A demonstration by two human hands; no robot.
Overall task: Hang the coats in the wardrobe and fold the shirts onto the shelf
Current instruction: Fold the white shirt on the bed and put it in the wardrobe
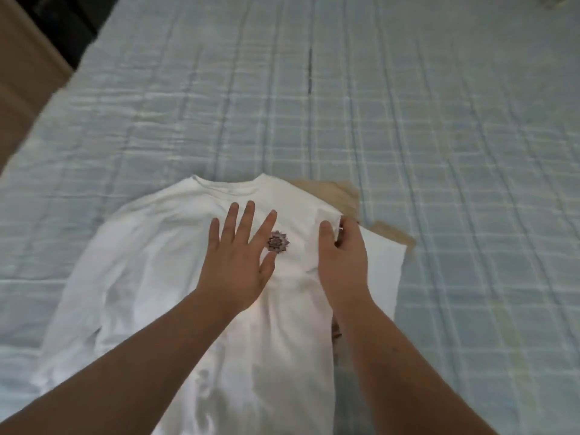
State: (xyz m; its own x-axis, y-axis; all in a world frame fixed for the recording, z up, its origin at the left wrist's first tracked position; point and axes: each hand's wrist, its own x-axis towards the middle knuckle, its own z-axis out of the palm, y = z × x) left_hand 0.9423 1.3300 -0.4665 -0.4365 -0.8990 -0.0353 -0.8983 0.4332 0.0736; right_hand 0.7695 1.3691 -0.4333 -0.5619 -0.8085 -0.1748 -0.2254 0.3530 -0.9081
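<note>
Two bare forearms come up from the bottom edge of the frame, crossing over the lower body of a white shirt (175,271) that lies spread out in the lower middle of the picture, neck pointing away toward the top. The left hand (238,262) lies flat on the chest of the shirt, fingers straight and fanned, the thumb tip right beside a small dark flower print (277,242) at centre. Just to its right, close but not touching it, the right hand (343,262) pinches a fold of the shirt's cloth near the shoulder seam, thumb and fingers curled onto it. The sleeve on the left side of the frame trails down along the shirt's body; the sleeve on the right juts out past the right hand. Peeking from under the shirt's right shoulder, a beige garment (340,196); most of it is hidden. Everything rests on a bed with a pale blue checked bedspread (376,105), which fills the frame to the top. Upper left corner, a tan floor (22,76) and something dark, blurred.
</note>
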